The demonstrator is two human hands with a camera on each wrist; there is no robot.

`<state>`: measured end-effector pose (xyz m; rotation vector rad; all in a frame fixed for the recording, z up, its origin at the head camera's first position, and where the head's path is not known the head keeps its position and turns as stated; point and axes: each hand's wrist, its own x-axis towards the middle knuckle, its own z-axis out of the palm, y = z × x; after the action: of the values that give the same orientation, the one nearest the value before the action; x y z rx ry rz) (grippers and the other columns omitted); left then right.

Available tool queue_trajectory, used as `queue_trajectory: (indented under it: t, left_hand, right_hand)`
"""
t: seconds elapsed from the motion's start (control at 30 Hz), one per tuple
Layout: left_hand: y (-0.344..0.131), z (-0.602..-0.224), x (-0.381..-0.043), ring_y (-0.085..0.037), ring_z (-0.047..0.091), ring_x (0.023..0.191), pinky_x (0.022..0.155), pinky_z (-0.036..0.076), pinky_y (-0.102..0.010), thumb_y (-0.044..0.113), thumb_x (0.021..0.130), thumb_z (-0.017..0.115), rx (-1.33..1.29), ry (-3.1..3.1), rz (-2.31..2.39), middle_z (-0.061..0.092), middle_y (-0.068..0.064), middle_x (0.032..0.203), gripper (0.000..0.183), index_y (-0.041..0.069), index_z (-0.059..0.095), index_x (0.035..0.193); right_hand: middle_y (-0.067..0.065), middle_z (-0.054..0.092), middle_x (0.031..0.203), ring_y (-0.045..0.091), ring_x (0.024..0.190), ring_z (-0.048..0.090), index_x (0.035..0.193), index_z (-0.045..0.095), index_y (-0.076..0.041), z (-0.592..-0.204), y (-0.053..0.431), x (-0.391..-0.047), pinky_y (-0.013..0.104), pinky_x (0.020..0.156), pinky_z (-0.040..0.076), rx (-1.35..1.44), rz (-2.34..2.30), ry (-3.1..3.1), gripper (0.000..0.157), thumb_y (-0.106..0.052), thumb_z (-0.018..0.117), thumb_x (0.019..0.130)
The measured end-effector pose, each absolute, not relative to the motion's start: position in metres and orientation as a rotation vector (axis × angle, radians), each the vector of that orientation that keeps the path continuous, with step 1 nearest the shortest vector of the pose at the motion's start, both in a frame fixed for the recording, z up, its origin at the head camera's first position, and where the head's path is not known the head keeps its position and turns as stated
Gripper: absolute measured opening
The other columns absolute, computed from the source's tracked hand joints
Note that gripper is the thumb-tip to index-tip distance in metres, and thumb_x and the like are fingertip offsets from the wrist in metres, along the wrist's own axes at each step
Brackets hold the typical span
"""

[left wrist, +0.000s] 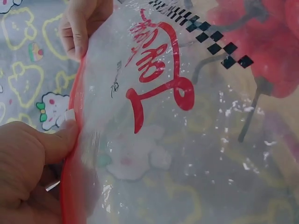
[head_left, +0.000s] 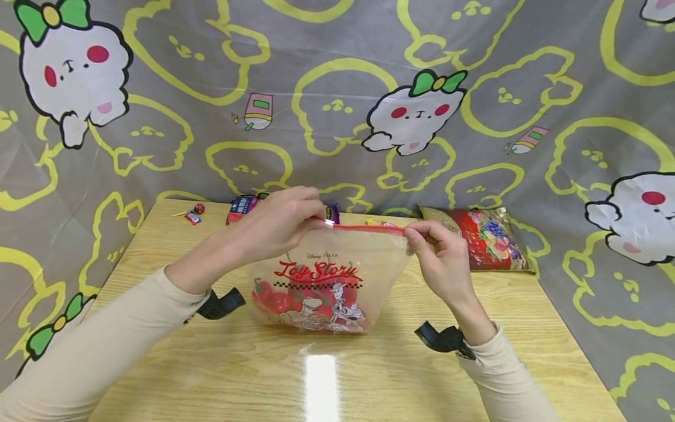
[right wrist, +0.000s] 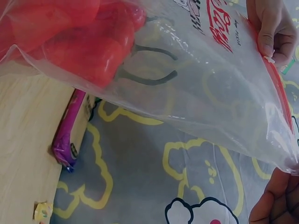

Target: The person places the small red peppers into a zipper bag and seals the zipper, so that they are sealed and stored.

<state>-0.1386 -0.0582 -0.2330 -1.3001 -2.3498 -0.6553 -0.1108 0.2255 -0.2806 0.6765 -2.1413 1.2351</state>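
A clear zip bag with a Toy Story print hangs upright over the table, its red zipper strip along the top. Inside it lie glossy red pepper-like things with green stems. My left hand pinches the white zipper slider, which sits partway along the strip; its thumb presses there in the left wrist view. At the bag's top right corner, my right hand pinches the strip's end between thumb and finger. In the right wrist view, that hand shows only in part.
Behind the bag lies a purple packet, partly hidden. A red and gold bag lies at the back right. A lollipop and a small wrapped candy are at the back left. Patterned cloth surrounds the table.
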Motion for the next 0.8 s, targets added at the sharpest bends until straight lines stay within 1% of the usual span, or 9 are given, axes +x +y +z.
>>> queue_trajectory:
  t: [0.13, 0.27, 0.47, 0.53, 0.63, 0.73, 0.8]
  left_hand:
    - [-0.058, -0.233, -0.137, -0.014, 0.038, 0.067, 0.06, 0.033, -0.024, 0.005, 0.085, 0.061, -1.328, -2.341, -0.657, 0.046, 0.001, 0.072, 0.009, 0.006, 0.07, 0.087]
    - [-0.057, -0.233, -0.137, -0.014, 0.034, 0.065, 0.058, 0.029, -0.024, 0.006, 0.086, 0.06, -1.346, -2.349, -0.652, 0.041, 0.001, 0.07, 0.015, 0.009, 0.073, 0.094]
    - [-0.056, -0.231, -0.137, -0.011, 0.037, 0.064, 0.052, 0.03, -0.024, 0.007, 0.089, 0.055, -1.293, -2.424, -0.535, 0.046, 0.004, 0.073, 0.024, 0.017, 0.071, 0.105]
    - [-0.054, -0.23, -0.137, -0.012, 0.039, 0.064, 0.051, 0.03, -0.024, 0.01, 0.088, 0.055, -1.268, -2.442, -0.493, 0.048, 0.004, 0.075, 0.024, 0.018, 0.07, 0.105]
    - [-0.048, -0.227, -0.137, -0.011, 0.042, 0.066, 0.054, 0.034, -0.025, 0.02, 0.087, 0.058, -1.261, -2.46, -0.459, 0.051, 0.005, 0.079, 0.018, 0.017, 0.07, 0.101]
    - [-0.04, -0.225, -0.138, -0.011, 0.045, 0.068, 0.057, 0.037, -0.025, 0.029, 0.086, 0.062, -1.299, -2.443, -0.451, 0.053, 0.005, 0.079, 0.015, 0.016, 0.069, 0.091]
    - [-0.036, -0.226, -0.139, -0.011, 0.046, 0.068, 0.058, 0.038, -0.025, 0.03, 0.086, 0.062, -1.318, -2.428, -0.443, 0.053, 0.005, 0.076, 0.016, 0.015, 0.069, 0.085]
  right_hand:
    - [0.007, 0.06, 0.071, 0.008, 0.062, 0.055, 0.085, 0.065, 0.002, -0.28, 0.224, -0.111, 0.018, 0.06, 0.044, 0.683, 1.216, -2.154, 0.008, 0.008, 0.061, 0.081]
    - [0.006, 0.06, 0.071, 0.007, 0.062, 0.055, 0.085, 0.065, 0.001, -0.279, 0.224, -0.111, 0.017, 0.06, 0.043, 0.684, 1.187, -2.163, 0.009, 0.007, 0.061, 0.081]
    - [0.005, 0.06, 0.071, 0.007, 0.063, 0.055, 0.085, 0.065, 0.001, -0.278, 0.224, -0.111, 0.018, 0.061, 0.044, 0.678, 1.185, -2.168, 0.005, 0.003, 0.061, 0.083]
    - [0.004, 0.06, 0.071, 0.007, 0.063, 0.055, 0.085, 0.064, 0.001, -0.278, 0.224, -0.111, 0.018, 0.061, 0.044, 0.68, 1.189, -2.164, 0.004, 0.002, 0.061, 0.084]
    - [0.004, 0.059, 0.07, 0.007, 0.063, 0.055, 0.085, 0.064, 0.001, -0.277, 0.224, -0.111, 0.019, 0.061, 0.044, 0.684, 1.203, -2.158, 0.004, 0.003, 0.061, 0.084]
    - [0.004, 0.059, 0.069, 0.008, 0.063, 0.055, 0.085, 0.064, 0.001, -0.278, 0.223, -0.11, 0.019, 0.061, 0.044, 0.691, 1.212, -2.157, 0.005, 0.004, 0.06, 0.083]
    - [0.004, 0.058, 0.069, 0.008, 0.063, 0.054, 0.085, 0.064, 0.001, -0.278, 0.223, -0.111, 0.019, 0.061, 0.043, 0.697, 1.21, -2.158, 0.005, 0.002, 0.06, 0.084]
